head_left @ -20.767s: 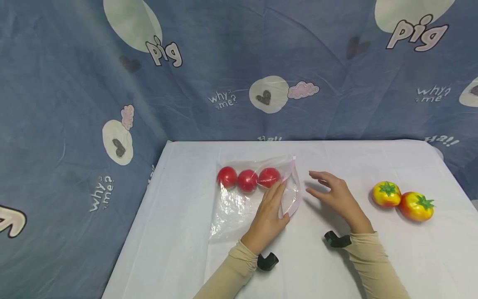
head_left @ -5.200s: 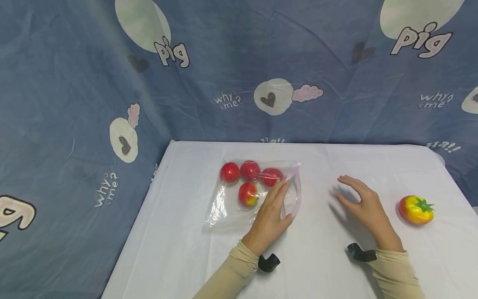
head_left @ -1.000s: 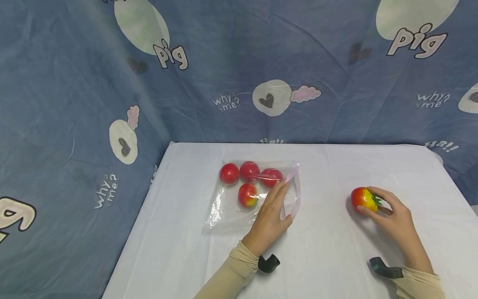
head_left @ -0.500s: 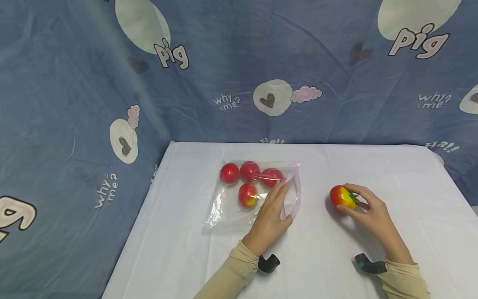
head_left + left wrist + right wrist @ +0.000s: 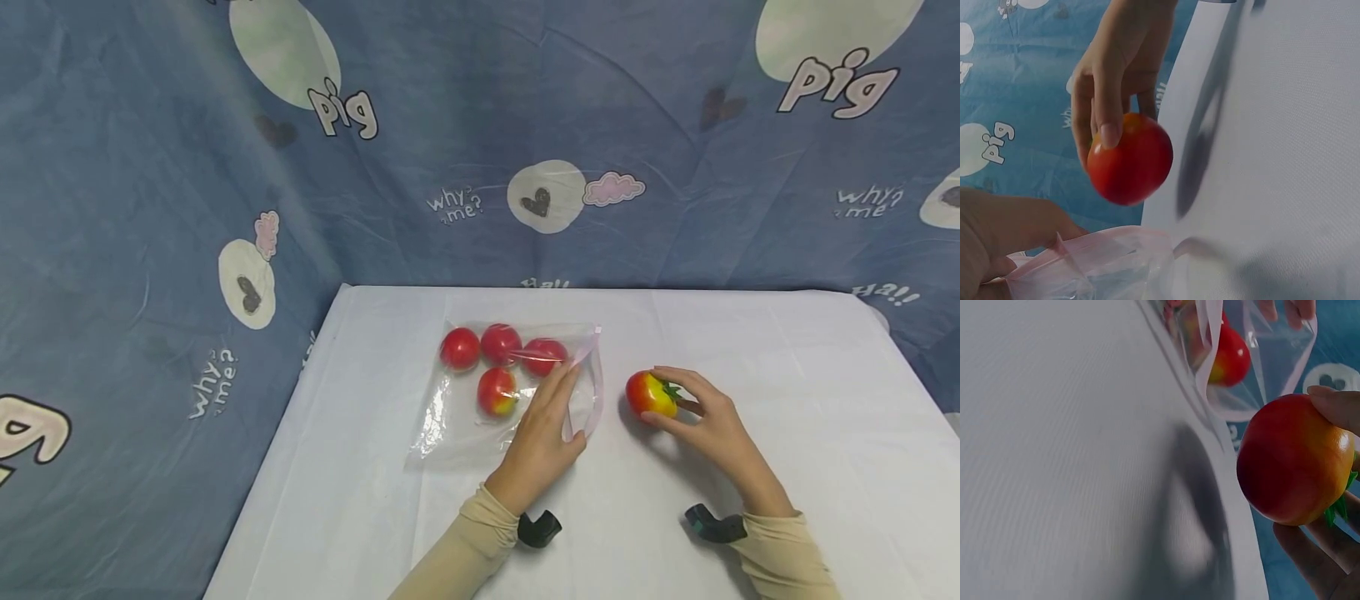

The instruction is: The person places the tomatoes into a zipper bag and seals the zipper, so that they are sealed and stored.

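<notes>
A clear zip bag (image 5: 450, 433) with a pink rim lies on the table, holding several red tomatoes (image 5: 460, 349), one of them partly yellow (image 5: 497, 392). My left hand (image 5: 536, 437) holds the bag at its mouth, which gapes toward the right in the right wrist view. Just right of that mouth, my right hand (image 5: 708, 421) grips a red-and-yellow tomato (image 5: 649, 394) from its green-leaved stem side, thumb and fingers around it. Seen from the left wrist, this tomato (image 5: 1132, 162) hangs above the tabletop, apart from the pink rim (image 5: 1116, 240).
A white cloth covers the table (image 5: 847, 358). Behind it and along the left hangs a blue printed curtain (image 5: 420, 108). Dark camera mounts (image 5: 540, 529) sit at both wrists.
Over the last second my right hand has carried the tomato leftward toward the bag's mouth. Earlier, another red-and-yellow tomato moved from the table's right into the bag. My left hand stays put.
</notes>
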Action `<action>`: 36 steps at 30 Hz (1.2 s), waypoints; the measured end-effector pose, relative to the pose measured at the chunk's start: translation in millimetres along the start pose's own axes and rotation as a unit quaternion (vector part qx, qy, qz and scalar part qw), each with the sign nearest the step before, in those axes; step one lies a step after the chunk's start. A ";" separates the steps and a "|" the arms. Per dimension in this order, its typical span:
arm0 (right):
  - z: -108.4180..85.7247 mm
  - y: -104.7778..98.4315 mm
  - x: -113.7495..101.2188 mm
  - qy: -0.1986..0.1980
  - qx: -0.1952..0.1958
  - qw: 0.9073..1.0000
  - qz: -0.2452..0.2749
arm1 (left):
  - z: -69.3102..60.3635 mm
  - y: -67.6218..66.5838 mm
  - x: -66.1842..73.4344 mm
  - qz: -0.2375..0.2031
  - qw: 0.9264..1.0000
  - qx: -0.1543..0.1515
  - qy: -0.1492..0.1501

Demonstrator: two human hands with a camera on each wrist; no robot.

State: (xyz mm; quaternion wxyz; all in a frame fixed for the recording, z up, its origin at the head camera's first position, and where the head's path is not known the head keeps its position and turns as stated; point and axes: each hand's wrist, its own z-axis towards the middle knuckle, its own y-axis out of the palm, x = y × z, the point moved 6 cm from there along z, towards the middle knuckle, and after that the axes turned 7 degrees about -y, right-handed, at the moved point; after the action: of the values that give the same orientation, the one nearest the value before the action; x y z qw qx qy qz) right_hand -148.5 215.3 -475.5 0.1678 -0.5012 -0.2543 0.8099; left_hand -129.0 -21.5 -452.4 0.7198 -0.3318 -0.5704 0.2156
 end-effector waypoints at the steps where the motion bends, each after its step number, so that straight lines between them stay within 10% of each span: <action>1: 1.5 1.7 -1.3 -0.003 0.000 1.000 0.003 | 0.0 -0.1 0.1 0.000 1.000 -0.001 -0.001; 36: 38.0 66.0 -37.6 -0.069 -0.058 0.992 0.088 | 1.6 0.2 -0.4 0.008 1.000 0.000 0.014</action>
State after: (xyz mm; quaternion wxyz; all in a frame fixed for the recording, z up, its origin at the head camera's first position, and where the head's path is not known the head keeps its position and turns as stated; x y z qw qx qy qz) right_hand -167.2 132.5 -472.5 0.0485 -0.4732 -0.2669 0.8381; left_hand -130.7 -21.3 -452.6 0.7258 -0.3395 -0.5579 0.2162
